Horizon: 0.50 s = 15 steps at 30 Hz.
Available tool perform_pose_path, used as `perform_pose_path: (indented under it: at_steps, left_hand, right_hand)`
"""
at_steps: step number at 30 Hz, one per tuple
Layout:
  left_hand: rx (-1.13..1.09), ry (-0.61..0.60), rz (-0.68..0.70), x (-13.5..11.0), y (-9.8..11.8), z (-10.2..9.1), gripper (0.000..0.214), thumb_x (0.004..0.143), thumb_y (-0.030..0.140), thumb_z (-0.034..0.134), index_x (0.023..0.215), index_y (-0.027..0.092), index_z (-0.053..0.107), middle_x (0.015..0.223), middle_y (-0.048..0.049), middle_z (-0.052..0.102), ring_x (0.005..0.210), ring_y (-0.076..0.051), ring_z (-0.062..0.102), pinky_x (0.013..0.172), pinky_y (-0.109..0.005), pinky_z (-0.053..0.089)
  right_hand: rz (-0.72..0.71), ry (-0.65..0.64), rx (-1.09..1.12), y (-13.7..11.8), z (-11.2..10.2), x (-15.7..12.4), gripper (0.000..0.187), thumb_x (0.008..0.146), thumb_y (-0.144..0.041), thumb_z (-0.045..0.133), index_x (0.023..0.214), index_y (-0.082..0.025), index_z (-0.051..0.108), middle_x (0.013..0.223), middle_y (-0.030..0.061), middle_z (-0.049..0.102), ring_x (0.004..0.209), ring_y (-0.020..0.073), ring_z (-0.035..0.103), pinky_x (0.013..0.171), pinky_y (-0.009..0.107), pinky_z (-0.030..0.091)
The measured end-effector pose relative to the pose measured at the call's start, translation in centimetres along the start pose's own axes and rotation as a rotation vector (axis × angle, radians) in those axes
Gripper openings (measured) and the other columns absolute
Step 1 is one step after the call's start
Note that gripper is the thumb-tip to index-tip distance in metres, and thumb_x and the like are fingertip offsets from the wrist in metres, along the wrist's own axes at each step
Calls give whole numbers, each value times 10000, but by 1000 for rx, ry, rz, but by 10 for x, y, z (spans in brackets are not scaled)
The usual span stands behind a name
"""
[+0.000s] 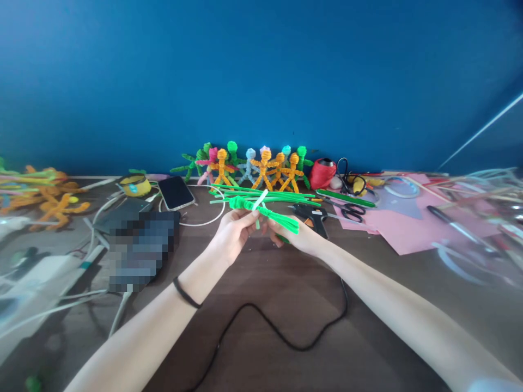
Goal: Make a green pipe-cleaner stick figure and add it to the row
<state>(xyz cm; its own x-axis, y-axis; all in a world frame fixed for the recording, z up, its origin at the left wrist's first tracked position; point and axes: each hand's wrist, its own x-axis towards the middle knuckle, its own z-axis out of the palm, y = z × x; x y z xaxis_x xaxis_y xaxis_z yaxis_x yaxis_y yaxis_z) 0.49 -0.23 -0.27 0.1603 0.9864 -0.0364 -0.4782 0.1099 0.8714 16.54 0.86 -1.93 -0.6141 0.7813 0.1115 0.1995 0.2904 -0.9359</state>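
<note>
My left hand [232, 235] and my right hand [297, 238] meet above the middle of the brown table [261, 305]. Both are closed on a half-made green pipe-cleaner figure [261, 211], which has a coiled end at the left and loose strands at the right. A short white stick crosses the figure near its coiled end. A dark band circles my left wrist. Just behind my hands lies a bundle of straight green pipe cleaners [265, 194].
A row of finished pipe-cleaner figures [253, 166] stands against the blue wall. A black glue gun [312, 214], scissors [351, 209], pink paper [392, 223] and a red spool [322, 172] lie right. A phone [176, 192], cables and orange figures [44, 196] lie left.
</note>
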Motion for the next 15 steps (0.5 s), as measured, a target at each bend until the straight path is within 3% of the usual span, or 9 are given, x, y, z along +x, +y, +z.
perform_pose_path:
  at_steps: [8, 15]
  left_hand:
    - [36, 161, 90, 0, -2, 1, 179, 539, 187, 745, 637, 108, 616, 599, 9, 581, 522, -60, 472, 525, -204, 400]
    - [240, 229, 194, -4, -5, 2, 134, 600, 213, 699, 640, 134, 599, 579, 23, 562, 552, -86, 488, 544, -215, 388]
  right_hand:
    - [-45, 92, -185, 1, 14, 1, 260, 914, -296, 336, 769, -164, 507, 543, -28, 472, 564, 113, 485, 640, 259, 393]
    - [54, 133, -412, -12, 21, -5, 250, 897, -271, 372, 729, -163, 523, 525, -32, 464, 528, 101, 456, 588, 236, 355]
